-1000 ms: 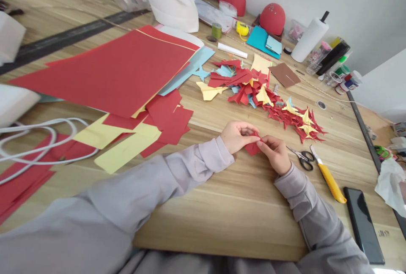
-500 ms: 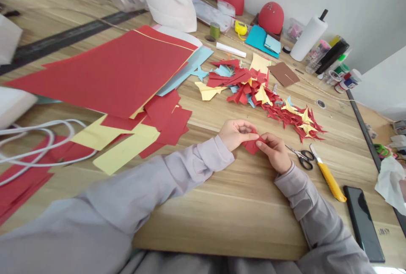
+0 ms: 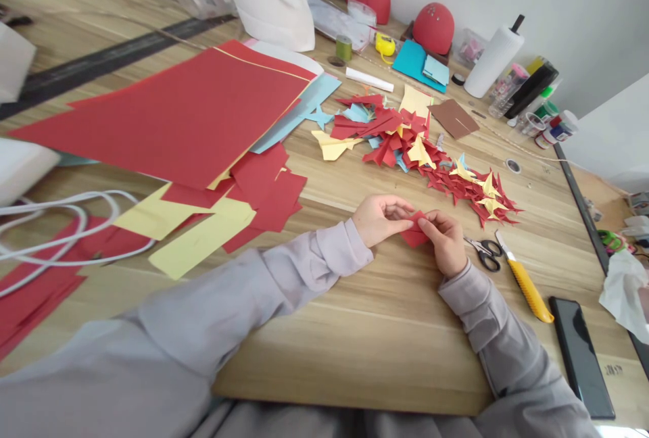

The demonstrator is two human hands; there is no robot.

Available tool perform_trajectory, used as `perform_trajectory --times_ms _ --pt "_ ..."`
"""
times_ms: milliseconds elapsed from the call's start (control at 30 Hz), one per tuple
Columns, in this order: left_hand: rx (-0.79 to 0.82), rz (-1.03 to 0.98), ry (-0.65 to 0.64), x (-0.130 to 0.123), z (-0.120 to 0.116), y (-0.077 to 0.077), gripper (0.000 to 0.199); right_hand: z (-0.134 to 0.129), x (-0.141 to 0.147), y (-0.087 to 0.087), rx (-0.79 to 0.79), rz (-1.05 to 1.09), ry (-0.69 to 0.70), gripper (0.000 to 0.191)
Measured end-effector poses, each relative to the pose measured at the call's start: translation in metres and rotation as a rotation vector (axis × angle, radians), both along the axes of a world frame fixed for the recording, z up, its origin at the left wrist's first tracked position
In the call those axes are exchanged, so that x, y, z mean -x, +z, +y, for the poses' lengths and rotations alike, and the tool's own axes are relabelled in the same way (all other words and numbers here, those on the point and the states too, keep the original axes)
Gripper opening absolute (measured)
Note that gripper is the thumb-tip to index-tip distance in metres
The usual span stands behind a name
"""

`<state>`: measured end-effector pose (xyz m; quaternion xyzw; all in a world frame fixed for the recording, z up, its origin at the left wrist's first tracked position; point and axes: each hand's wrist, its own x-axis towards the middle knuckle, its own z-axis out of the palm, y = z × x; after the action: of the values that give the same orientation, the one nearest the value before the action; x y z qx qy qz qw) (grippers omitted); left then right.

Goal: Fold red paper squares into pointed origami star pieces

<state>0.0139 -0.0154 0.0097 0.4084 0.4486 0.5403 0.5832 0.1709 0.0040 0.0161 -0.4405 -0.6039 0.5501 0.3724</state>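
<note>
A small folded piece of red paper (image 3: pixel 414 234) is pinched between my left hand (image 3: pixel 380 220) and my right hand (image 3: pixel 445 243), just above the wooden table (image 3: pixel 355 336). Fingertips of both hands press on it, hiding part of its shape. Just right of my right hand lie black-handled scissors (image 3: pixel 484 254) and a yellow utility knife (image 3: pixel 524 290). A heap of folded red, yellow and blue paper shapes (image 3: pixel 405 144) lies beyond my hands.
Large red sheets (image 3: pixel 167 113) and yellow paper strips (image 3: pixel 200 238) cover the table's left side, beside a white cable (image 3: pixel 65 228). A black phone (image 3: pixel 581 357) lies at the right edge. Bottles, a white tumbler (image 3: pixel 494 61) and red domes line the back.
The red paper has shifted slightly right, further under my right hand, and looks more tightly folded. My hands have turned it a little; the objects on the table stay in place.
</note>
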Motion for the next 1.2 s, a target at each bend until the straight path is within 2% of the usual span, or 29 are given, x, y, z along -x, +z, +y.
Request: perform_trajectory --times_ms 167,467,767,1200 --pt "-0.038 0.034 -0.030 0.001 -0.001 -0.002 0.029 0.000 0.000 0.001 -0.019 -0.040 0.046 0.028" --pt "0.000 -0.026 -0.053 0.004 0.000 0.003 0.030 0.000 0.000 0.002 0.075 0.038 0.071 0.030" --pt "-0.032 -0.020 -0.067 0.004 0.002 0.004 0.030 0.000 0.001 -0.001 0.014 0.017 0.002 0.029" --pt "0.014 0.006 -0.037 0.005 0.002 0.009 0.028 0.003 -0.002 -0.007 0.103 0.197 -0.065 0.020"
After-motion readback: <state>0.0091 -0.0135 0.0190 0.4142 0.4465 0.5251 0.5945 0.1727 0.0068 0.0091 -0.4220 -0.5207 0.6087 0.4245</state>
